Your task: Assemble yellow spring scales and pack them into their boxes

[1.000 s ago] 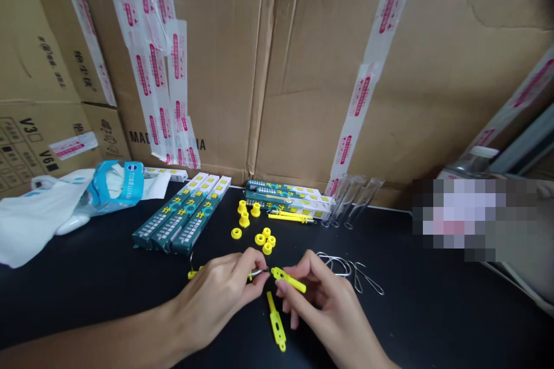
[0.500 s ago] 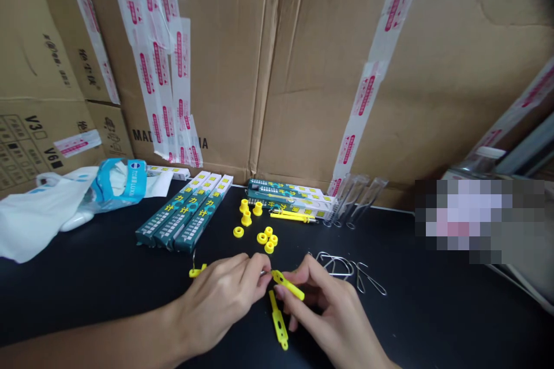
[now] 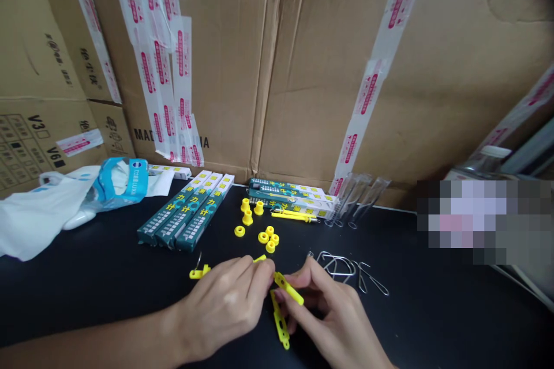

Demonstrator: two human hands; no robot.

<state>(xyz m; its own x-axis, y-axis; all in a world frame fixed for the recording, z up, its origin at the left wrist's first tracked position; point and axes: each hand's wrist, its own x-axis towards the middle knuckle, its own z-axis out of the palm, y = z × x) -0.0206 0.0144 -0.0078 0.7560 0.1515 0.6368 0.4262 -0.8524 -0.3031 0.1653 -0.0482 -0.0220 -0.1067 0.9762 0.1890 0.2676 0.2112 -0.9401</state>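
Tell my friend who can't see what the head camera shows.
Over a black table, the left hand pinches a small yellow part right beside a yellow strip held by the right hand. Behind lie yellow rings, teal boxes and wire clips, before taped cardboard.

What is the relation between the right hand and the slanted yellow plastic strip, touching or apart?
Touching. The head view shows the right hand pinching the yellow plastic strip between thumb and fingertip, with no gap visible.
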